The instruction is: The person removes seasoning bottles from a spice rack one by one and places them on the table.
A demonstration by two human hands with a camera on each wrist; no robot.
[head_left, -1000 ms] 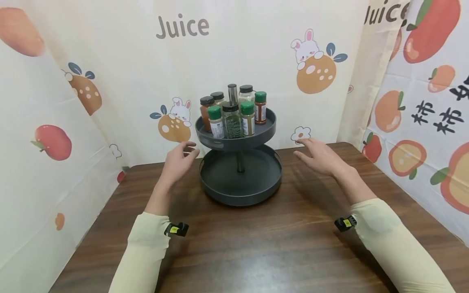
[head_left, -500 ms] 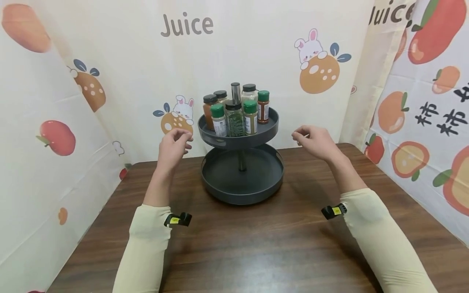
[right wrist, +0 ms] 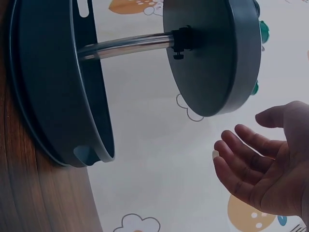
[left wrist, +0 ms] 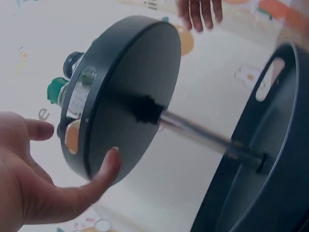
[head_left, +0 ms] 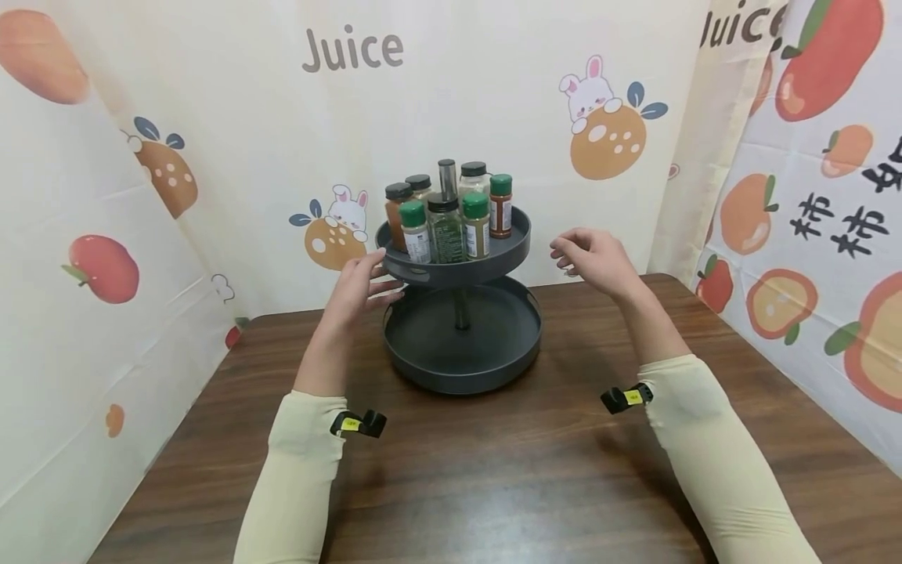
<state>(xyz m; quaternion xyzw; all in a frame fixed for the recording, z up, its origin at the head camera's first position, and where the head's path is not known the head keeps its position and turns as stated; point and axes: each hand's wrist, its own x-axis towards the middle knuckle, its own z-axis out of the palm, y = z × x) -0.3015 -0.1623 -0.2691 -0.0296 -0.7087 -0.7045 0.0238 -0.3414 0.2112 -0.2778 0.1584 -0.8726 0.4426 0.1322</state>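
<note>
A dark grey two-tier turntable stands on the table, its upper tray (head_left: 458, 274) joined to its lower tray (head_left: 461, 384) by a metal post (left wrist: 207, 137). Several spice jars stand on the upper tray, among them a green-capped jar (head_left: 418, 244), a black-lidded jar of green herbs (head_left: 447, 239) and a red-brown jar (head_left: 500, 215). My left hand (head_left: 355, 290) is at the upper tray's left rim, thumb and fingers spread either side of it; contact is unclear. My right hand (head_left: 595, 258) hovers right of that tray, apart from it, fingers loosely bent and holding nothing.
The brown wooden table (head_left: 479, 470) extends in front of the turntable. Printed fabric (head_left: 493, 94) hangs behind and on both sides, close behind the trays. Cutout handles pierce the tray walls, such as the slot (left wrist: 270, 79) in the lower tray.
My left hand first drew back slightly, then moved right to the upper tray's rim with its fingers spreading. My right hand has risen and shifted left towards the tray. The jars look unmoved.
</note>
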